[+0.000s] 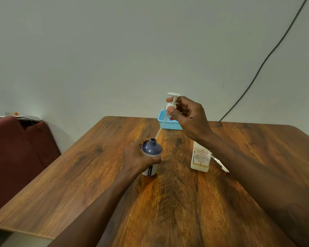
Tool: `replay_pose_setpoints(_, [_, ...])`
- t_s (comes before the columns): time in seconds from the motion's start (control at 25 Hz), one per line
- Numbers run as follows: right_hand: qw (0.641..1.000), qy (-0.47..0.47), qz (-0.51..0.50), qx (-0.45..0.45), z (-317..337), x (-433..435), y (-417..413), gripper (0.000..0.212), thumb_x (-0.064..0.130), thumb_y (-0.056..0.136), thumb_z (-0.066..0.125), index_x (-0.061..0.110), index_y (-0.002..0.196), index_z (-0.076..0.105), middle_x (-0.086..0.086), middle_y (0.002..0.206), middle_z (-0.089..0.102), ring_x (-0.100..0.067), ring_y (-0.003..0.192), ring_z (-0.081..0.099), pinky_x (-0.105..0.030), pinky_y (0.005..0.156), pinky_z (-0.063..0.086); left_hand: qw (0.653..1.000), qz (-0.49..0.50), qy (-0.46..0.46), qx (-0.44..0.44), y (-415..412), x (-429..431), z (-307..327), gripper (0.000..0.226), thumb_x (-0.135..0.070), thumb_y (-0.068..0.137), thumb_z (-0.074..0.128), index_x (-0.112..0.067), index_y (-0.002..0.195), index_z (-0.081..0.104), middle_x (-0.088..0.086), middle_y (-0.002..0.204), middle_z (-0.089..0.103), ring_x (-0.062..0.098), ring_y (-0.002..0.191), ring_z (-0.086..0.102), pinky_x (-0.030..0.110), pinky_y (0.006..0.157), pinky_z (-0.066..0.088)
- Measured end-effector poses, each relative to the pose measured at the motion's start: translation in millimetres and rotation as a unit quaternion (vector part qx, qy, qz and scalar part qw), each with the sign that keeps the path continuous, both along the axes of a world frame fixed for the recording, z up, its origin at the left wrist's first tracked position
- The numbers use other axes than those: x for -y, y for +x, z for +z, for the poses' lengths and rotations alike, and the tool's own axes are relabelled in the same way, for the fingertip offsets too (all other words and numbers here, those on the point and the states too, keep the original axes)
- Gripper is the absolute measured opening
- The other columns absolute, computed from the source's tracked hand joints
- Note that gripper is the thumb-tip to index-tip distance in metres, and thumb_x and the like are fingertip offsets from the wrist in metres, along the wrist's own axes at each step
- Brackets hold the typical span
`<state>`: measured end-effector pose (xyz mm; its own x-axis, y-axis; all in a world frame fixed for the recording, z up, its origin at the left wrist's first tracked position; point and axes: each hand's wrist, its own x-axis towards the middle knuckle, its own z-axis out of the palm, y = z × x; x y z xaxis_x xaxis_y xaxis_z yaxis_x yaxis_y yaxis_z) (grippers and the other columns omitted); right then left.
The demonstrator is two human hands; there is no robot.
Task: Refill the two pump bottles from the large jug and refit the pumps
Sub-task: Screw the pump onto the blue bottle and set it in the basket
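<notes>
A dark blue bottle with an open neck stands on the wooden table, and my left hand grips its side. My right hand holds a white pump up above and behind the bottle. The pump's long dip tube slants down, its tip right at the rim of the bottle's mouth. A white labelled bottle stands to the right, its top hidden behind my right forearm. Another white pump lies on the table beside it. No large jug is visible.
A small blue mesh basket sits at the far edge of the table, partly behind my right hand. A dark red seat stands left of the table. A black cable runs down the pale wall at the right.
</notes>
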<state>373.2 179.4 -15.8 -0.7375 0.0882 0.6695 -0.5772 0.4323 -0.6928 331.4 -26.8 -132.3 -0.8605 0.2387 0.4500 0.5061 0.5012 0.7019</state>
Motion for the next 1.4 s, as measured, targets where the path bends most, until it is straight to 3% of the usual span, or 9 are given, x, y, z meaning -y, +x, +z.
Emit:
replay_pose_setpoints(0.24, [0.999,-0.005,0.031,0.036,-6,1,-1,0.03,0.022,0.098,0.068,0.014,0.127,0.068,-0.003,0.112,0.075,-0.019,0.104,0.073,-0.048,0.085,0.063,0.999,-0.033,0.02,-0.006,11,-5,10,0.078,-0.055,0.059,0.092,-0.029,0.127,0.065,-0.016,0.111,0.066,-0.002,0.099,0.063,0.015,0.081,0.05])
replay_pose_setpoints(0.4, [0.992,0.033,0.071,0.101,-13,3,2,0.029,0.016,0.094,0.072,0.014,0.123,0.072,-0.003,0.114,0.076,-0.016,0.1,0.075,-0.043,0.09,0.062,0.998,-0.025,0.047,-0.03,18,-13,22,0.081,-0.061,0.058,0.09,-0.029,0.129,0.066,-0.016,0.11,0.07,-0.001,0.096,0.066,0.017,0.078,0.057])
replay_pose_setpoints(0.64, [0.978,0.06,0.107,0.167,-8,-2,-1,0.031,0.023,0.094,0.074,0.018,0.124,0.073,0.006,0.12,0.075,-0.009,0.117,0.068,-0.038,0.101,0.057,0.997,-0.012,0.056,-0.06,23,-20,51,0.074,-0.065,0.058,0.087,-0.028,0.12,0.071,-0.015,0.099,0.074,-0.005,0.083,0.069,0.018,0.071,0.06])
replay_pose_setpoints(0.76, [0.978,0.063,0.109,0.167,-7,-4,5,0.032,0.018,0.092,0.076,0.014,0.124,0.073,0.007,0.116,0.076,-0.004,0.112,0.069,-0.024,0.092,0.058,0.997,-0.003,0.046,-0.063,27,-22,58,0.072,-0.069,0.054,0.083,-0.032,0.115,0.073,-0.016,0.092,0.074,-0.005,0.079,0.069,0.022,0.069,0.061])
replay_pose_setpoints(0.88, [0.988,0.07,0.043,0.133,-6,0,11,0.032,0.02,0.079,0.087,0.017,0.109,0.075,0.017,0.096,0.074,0.007,0.091,0.071,-0.011,0.074,0.056,0.996,0.012,0.035,-0.078,31,-24,59,0.066,-0.066,0.055,0.083,-0.033,0.111,0.073,-0.016,0.089,0.074,-0.004,0.076,0.068,0.027,0.069,0.062])
replay_pose_setpoints(1.04, [0.987,0.107,0.018,0.118,-4,1,13,0.034,0.021,0.08,0.087,0.015,0.111,0.076,0.016,0.094,0.074,0.006,0.09,0.072,-0.011,0.074,0.056,0.996,0.009,0.024,-0.09,34,-24,56,0.066,-0.065,0.058,0.084,-0.03,0.113,0.074,-0.016,0.09,0.073,-0.004,0.076,0.068,0.024,0.067,0.061])
replay_pose_setpoints(1.16, [0.975,0.096,0.108,0.17,-2,-6,13,0.034,0.009,0.09,0.075,0.009,0.124,0.071,0.004,0.111,0.077,-0.003,0.104,0.072,-0.018,0.087,0.057,0.996,-0.01,0.016,-0.083,33,-24,57,0.065,-0.058,0.059,0.088,-0.028,0.115,0.074,-0.013,0.092,0.075,-0.001,0.077,0.07,0.027,0.067,0.062])
replay_pose_setpoints(1.28, [0.957,0.088,0.166,0.221,-2,-11,17,0.036,0.004,0.095,0.068,0.005,0.131,0.066,-0.001,0.122,0.074,-0.005,0.114,0.069,-0.016,0.09,0.054,0.998,-0.025,0.01,-0.064,32,-25,58,0.064,-0.056,0.057,0.089,-0.029,0.113,0.075,-0.012,0.093,0.076,0.001,0.078,0.071,0.031,0.068,0.063])
replay_pose_setpoints(1.4, [0.974,0.123,0.07,0.178,-2,-4,21,0.029,0.02,0.084,0.083,0.011,0.111,0.076,0.01,0.099,0.077,0.007,0.092,0.071,-0.012,0.076,0.053,0.998,-0.01,0.019,-0.052,35,-29,57,0.056,-0.058,0.054,0.085,-0.035,0.104,0.074,-0.014,0.087,0.075,-0.001,0.074,0.07,0.031,0.066,0.062])
